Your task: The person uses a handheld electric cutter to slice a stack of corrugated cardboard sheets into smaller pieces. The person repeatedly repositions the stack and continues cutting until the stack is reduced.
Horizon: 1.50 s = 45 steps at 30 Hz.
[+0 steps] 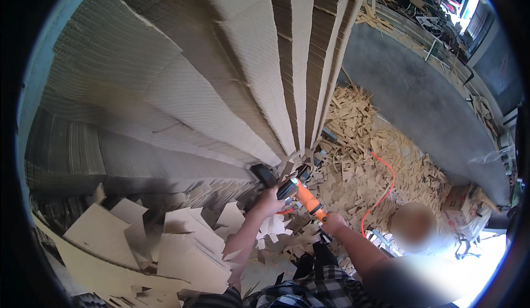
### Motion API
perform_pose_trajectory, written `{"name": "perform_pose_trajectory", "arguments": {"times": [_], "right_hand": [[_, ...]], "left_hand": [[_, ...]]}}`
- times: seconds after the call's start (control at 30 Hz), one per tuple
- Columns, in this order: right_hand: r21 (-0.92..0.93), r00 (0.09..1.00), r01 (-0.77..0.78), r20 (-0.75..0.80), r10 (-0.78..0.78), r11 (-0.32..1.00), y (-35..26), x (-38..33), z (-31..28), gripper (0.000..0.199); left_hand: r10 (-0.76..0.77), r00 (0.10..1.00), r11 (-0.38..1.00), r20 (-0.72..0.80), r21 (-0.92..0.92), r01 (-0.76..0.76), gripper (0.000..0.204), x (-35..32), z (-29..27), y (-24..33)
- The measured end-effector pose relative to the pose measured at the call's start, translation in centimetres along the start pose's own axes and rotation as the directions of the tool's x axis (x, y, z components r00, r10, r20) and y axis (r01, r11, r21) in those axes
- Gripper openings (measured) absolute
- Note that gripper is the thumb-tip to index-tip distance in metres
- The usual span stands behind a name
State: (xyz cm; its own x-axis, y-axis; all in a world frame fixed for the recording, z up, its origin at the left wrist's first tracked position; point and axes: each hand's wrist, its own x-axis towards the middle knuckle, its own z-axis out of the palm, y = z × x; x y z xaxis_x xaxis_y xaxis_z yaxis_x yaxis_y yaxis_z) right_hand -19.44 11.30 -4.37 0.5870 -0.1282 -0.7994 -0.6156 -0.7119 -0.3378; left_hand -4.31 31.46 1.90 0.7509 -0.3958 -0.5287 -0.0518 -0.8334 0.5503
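An orange power tool (302,195) with a black head (263,174) is held in both hands against the lower edge of tall stacks of corrugated cardboard sheets (232,81). My left hand (269,201) grips the front of the tool just behind the black head. My right hand (333,223) holds the rear end of the orange handle. A thin orange cable or hose (385,185) runs from the tool across the scraps to the right.
Cardboard offcuts (359,159) cover the floor to the right, and loose cut cardboard pieces (182,242) lie at lower left. A grey concrete floor strip (419,104) curves beyond. Another person's head (412,226) is close to my right arm.
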Motion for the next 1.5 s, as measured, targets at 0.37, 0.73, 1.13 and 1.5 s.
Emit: {"name": "perform_pose_trajectory", "arguments": {"times": [0.37,0.73,1.13,1.5], "right_hand": [[-0.006,0.999,-0.050,0.008,0.050,0.999,2.0,3.6,3.8,0.039],[0.016,0.998,0.063,0.002,-0.063,0.998,6.1,-2.8,5.1,0.035],[0.337,0.941,0.212,-0.324,-0.099,0.917,11.1,-19.8,-1.4,0.018],[-0.005,0.500,0.753,-0.647,-0.576,0.658,-4.6,-41.1,-12.8,0.030]], "left_hand": [[-0.018,1.000,0.997,0.013,-0.075,0.018,0.042,2.7,1.2,-0.9],[-0.093,0.986,0.992,0.138,0.098,0.080,0.053,0.6,2.1,5.0],[0.540,0.840,0.832,0.046,0.121,-0.541,0.031,-22.9,-2.9,23.8],[0.902,0.327,0.420,-0.281,0.398,-0.816,0.036,-43.7,-17.2,29.3]]}}
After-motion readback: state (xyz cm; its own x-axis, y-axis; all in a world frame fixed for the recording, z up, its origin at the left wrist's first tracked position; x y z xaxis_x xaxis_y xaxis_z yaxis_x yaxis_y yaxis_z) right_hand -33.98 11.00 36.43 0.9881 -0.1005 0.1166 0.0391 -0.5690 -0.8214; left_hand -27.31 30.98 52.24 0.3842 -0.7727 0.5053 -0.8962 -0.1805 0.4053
